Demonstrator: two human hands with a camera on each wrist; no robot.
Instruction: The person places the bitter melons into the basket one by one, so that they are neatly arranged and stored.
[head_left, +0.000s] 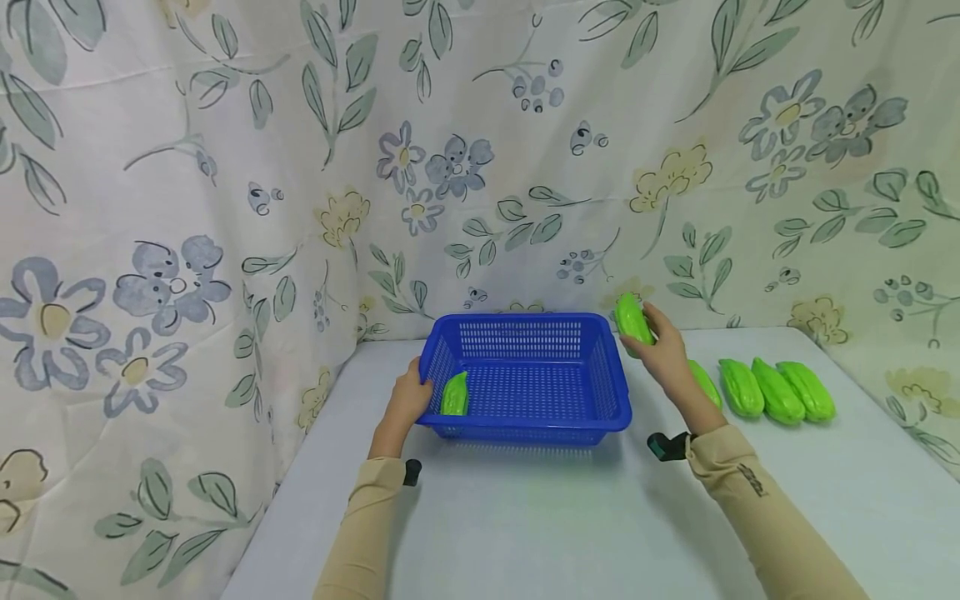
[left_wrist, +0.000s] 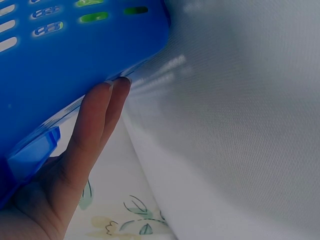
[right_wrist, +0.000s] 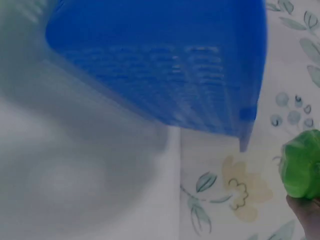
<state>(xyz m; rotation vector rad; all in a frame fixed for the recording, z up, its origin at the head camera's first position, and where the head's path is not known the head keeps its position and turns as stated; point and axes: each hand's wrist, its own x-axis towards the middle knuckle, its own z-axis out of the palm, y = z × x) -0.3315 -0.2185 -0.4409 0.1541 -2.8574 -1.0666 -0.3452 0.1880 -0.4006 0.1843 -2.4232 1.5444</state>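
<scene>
A blue plastic basket (head_left: 525, 430) with slotted walls stands on the table. My left hand (head_left: 409, 392) grips its left rim; in the left wrist view the fingers (left_wrist: 92, 112) lie against the basket's outer wall (left_wrist: 100, 55). One bright green, ridged, elongated gourd (head_left: 454, 395) lies inside at the left end. My right hand (head_left: 663, 346) holds another green gourd (head_left: 630, 318) raised just beyond the basket's right rim. In the right wrist view, part of that gourd (right_wrist: 301, 165) shows at the right edge, beside the basket wall (right_wrist: 160, 60).
Several more green gourds (head_left: 780, 392) lie in a row at the right on the white table (head_left: 525, 533). One gourd (head_left: 705, 383) is partly hidden behind my right wrist. A floral curtain (head_left: 495, 167) hangs behind and along the left side.
</scene>
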